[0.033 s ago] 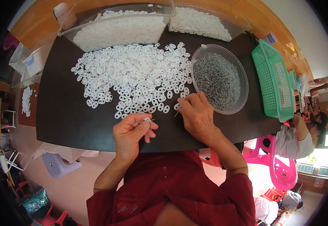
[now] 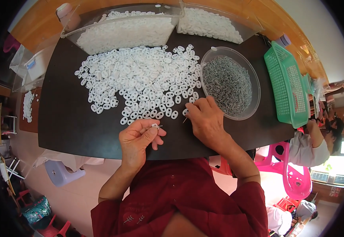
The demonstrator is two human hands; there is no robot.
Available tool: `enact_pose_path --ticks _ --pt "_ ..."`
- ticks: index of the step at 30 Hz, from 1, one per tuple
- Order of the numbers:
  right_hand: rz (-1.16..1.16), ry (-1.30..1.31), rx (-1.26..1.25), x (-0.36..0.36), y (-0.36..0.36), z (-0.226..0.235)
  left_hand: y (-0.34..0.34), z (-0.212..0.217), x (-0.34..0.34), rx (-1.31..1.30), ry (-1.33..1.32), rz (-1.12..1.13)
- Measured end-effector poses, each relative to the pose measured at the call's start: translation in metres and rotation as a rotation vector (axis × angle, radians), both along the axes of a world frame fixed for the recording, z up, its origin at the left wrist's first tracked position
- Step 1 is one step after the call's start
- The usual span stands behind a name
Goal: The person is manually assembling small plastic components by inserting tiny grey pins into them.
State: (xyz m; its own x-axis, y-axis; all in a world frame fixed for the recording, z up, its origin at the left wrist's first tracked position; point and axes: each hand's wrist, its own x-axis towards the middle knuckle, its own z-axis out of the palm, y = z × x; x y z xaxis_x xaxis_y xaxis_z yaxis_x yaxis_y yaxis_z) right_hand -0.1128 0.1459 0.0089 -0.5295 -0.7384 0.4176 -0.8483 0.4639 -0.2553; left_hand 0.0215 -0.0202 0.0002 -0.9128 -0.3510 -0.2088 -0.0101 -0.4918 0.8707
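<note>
Between the thumb and fingers of my left hand (image 2: 134, 139) is a small white oval plastic plate (image 2: 154, 125). A thin grey screw (image 2: 160, 126) sticks out of its right side. My right hand (image 2: 208, 122), a little farther right, is closed in a pinch on another slim screw (image 2: 185, 120), whose tip points down toward the table. Just beyond both hands spreads a heap of white two-holed oval plates (image 2: 136, 73). A round clear tub (image 2: 258, 89) filled with grey screws (image 2: 227, 85) stands beyond my right hand.
Two clear bins (image 2: 172, 37) of white pieces stand along the back of the dark table (image 2: 61, 118). At the right edge is a green plastic basket (image 2: 284, 87). A person (image 2: 310, 146) sits beyond it, by a pink chair (image 2: 296, 177). A lilac stool (image 2: 61, 173) is on the floor at left.
</note>
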Motion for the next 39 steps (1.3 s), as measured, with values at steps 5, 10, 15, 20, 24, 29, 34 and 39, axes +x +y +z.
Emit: enact_pose_path --ticks 5,10,15,20,24,29,34,39 --pt "0.054 0.02 0.101 -0.005 -0.001 -0.002 0.004 0.002 -0.002 0.002 -0.014 0.008" --pt "0.074 -0.034 -0.016 -0.007 -0.004 -0.004 0.008 0.003 -0.005 0.038 -0.005 0.007" --pt "0.115 -0.322 -0.219 0.006 -0.005 0.01 0.007 0.003 -0.004 0.06 0.009 -0.025" --pt "0.05 -0.754 -0.424 0.024 -0.007 0.006 0.01 0.007 -0.005 0.077 0.002 -0.022" --pt "-0.024 -1.332 -0.616 0.024 -0.01 0.009 0.013 0.011 -0.005 0.091 0.015 -0.009" --pt "-0.04 -1.543 -0.656 0.023 -0.011 0.005 0.016 0.01 -0.006 0.043 0.016 -0.002" --pt "-0.033 -1.644 -0.725 0.023 -0.012 0.0 0.016 0.007 -0.005 -0.005 -0.017 0.022" --pt "-0.033 -1.552 -0.71 0.028 -0.014 -0.001 0.017 0.008 -0.005 0.034 -0.019 0.033"
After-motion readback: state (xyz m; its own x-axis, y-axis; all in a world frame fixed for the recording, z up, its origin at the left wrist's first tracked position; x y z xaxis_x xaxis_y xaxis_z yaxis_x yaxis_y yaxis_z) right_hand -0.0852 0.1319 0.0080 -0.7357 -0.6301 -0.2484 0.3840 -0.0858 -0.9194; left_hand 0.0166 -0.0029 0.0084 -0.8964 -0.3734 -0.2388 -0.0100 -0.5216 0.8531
